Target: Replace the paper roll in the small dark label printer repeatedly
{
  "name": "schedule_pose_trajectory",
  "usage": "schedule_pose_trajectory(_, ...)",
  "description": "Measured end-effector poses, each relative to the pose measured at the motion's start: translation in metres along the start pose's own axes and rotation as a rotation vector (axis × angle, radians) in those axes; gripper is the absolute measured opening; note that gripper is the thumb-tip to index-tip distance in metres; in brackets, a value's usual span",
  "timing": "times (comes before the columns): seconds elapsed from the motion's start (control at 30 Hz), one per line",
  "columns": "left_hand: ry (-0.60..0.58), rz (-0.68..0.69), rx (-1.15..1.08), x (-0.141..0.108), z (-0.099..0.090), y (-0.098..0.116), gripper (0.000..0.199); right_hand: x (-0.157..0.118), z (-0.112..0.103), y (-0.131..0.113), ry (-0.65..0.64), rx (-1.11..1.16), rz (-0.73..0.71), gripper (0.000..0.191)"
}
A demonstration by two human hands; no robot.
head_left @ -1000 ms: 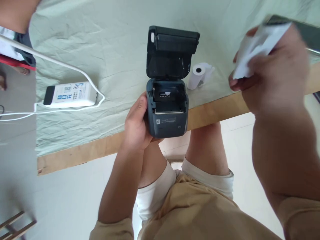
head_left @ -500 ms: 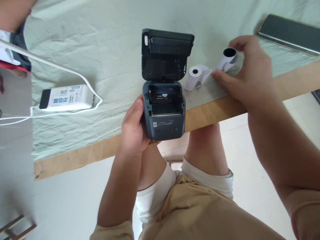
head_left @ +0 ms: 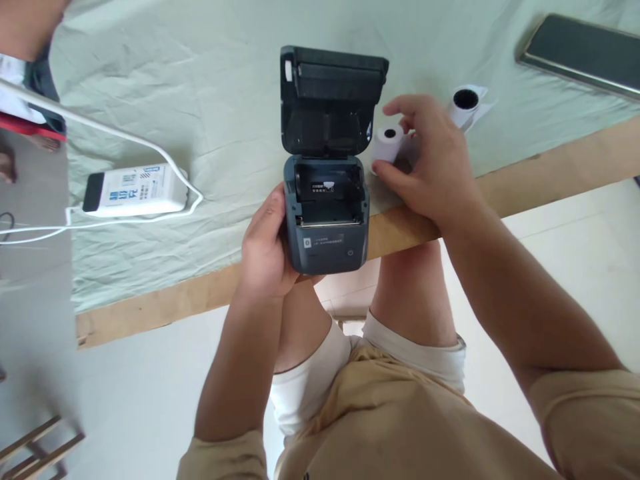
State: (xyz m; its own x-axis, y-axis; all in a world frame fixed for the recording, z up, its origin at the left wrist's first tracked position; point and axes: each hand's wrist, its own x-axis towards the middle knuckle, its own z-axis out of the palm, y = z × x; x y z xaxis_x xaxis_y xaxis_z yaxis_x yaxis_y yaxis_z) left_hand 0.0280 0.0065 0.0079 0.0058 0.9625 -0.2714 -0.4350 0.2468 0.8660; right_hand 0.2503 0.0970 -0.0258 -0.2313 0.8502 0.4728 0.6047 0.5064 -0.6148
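Observation:
My left hand (head_left: 265,250) is closed around the left side of a dark portable label printer (head_left: 330,250), held at the table's near edge. Its lid (head_left: 327,100) stands raised, and the paper bay is bare inside. My right hand (head_left: 433,157) curls around a small white paper roll (head_left: 386,148) just right of the printer, thumb against its near side and a finger behind it. The index finger arches clear above the roll. The roll's loose end is mostly hidden by the hand. Beyond my knuckles stands a wider-cored white paper roll (head_left: 461,110), untouched.
A white power bank (head_left: 143,190) with a white cable (head_left: 120,133) lies on the green cloth (head_left: 225,87) to the left. A dark phone-like slab (head_left: 583,53) rests at the far right. Another person's arm (head_left: 30,27) shows at the top left. The bare wooden edge (head_left: 165,303) borders the cloth.
My right hand has left the wider-cored roll and moved left to the small paper roll. That wider roll now stands free. My left hand keeps the printer in nearly the same place.

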Motion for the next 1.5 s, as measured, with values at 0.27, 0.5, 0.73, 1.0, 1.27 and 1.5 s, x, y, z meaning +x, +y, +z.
schedule_pose_trajectory(0.27, -0.077, 0.071, 0.061, -0.002, -0.003, 0.0, 0.038, -0.004, -0.007, -0.017, 0.262, 0.289, -0.138, 0.039)
schedule_pose_trajectory(0.5, -0.041, 0.188, 0.056, 0.0, -0.005, -0.004, 0.026, -0.01, -0.007, -0.079, 0.032, 0.061, -0.268, 0.012)
schedule_pose_trajectory(0.73, -0.048, 0.194, 0.062, -0.002, -0.005, -0.004, 0.023, -0.008, 0.001, -0.083, 0.053, -0.027, -0.367, 0.019)
schedule_pose_trajectory(1.0, -0.062, 0.215, 0.147, -0.005, -0.006, -0.006, 0.044, -0.036, 0.007, -0.082, 0.055, 0.177, -0.432, 0.01)
schedule_pose_trajectory(1.27, -0.053, 0.177, 0.248, -0.006, -0.008, -0.002, 0.069, -0.015, -0.002, -0.06, 0.124, 0.269, -0.106, 0.052)
schedule_pose_trajectory(1.5, -0.048, 0.193, 0.236, -0.006, -0.009, -0.003, 0.068, -0.023, 0.004, -0.041, 0.197, 0.471, -0.119, 0.047)
